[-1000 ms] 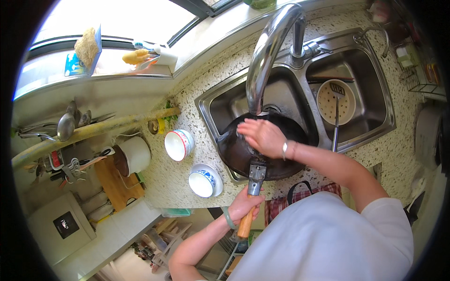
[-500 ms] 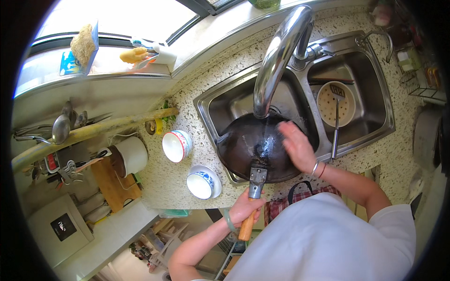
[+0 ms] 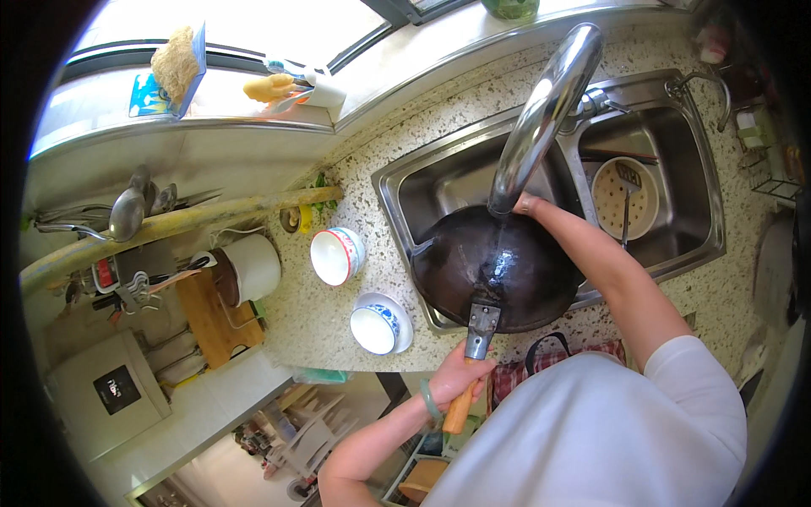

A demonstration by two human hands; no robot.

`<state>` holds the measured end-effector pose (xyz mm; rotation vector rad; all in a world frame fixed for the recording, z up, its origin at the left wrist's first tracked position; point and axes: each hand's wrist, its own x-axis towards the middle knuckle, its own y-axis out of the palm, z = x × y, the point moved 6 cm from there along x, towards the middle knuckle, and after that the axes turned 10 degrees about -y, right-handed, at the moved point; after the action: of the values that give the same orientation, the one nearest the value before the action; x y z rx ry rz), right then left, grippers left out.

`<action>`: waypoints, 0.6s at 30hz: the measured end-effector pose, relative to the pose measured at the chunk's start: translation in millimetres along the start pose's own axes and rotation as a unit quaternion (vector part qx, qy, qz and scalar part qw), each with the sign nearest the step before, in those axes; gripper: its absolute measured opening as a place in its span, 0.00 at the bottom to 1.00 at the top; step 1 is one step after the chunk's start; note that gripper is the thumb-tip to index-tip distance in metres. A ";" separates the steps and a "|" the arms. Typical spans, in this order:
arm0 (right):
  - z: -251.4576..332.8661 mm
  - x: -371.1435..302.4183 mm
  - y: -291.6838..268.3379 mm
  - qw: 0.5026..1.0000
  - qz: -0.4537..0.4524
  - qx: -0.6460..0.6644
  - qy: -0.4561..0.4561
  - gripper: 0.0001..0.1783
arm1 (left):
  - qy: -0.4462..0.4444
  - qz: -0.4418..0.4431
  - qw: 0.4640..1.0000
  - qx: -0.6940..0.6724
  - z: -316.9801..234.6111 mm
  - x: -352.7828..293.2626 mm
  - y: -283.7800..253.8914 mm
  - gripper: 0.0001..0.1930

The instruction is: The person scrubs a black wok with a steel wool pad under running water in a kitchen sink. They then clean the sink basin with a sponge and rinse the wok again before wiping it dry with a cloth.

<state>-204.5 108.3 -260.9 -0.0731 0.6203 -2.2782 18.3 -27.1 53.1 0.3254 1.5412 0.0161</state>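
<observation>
A dark wok (image 3: 456,262) rests over the left sink basin (image 3: 439,182), with a wet shine down its middle. Its wooden handle (image 3: 457,414) points toward me, and my left hand (image 3: 460,376) is closed around it near the metal bracket (image 3: 481,325). Right above the wok's far rim ends the spout of the chrome faucet (image 3: 541,118). My right arm (image 3: 583,245) reaches past the wok's right side. Of my right hand (image 3: 525,204) only a part near the wrist shows, beside the spout; its fingers are hidden behind the wok and the faucet.
Left of the sink stand a red-rimmed bowl (image 3: 332,258) and a blue-patterned bowl (image 3: 372,329) set in another dish. The right basin holds a white colander (image 3: 604,211) and a slotted turner (image 3: 628,182). Utensils hang from a pole (image 3: 194,218) at left.
My right hand has gone from lying flat over the wok's right side to beyond its far rim, beside the spout. My left hand keeps its grip on the handle. The whole view has shifted slightly.
</observation>
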 end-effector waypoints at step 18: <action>278.6 -111.2 -35.7 0.926 -0.294 -0.201 -0.124 0.17 | -0.065 0.263 0.933 -0.235 27.2 9.4 3.2 0.08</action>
<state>-83.6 91.7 15.5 -0.8369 1.0226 -2.5966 45.9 -27.4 44.5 0.3377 1.2328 0.7606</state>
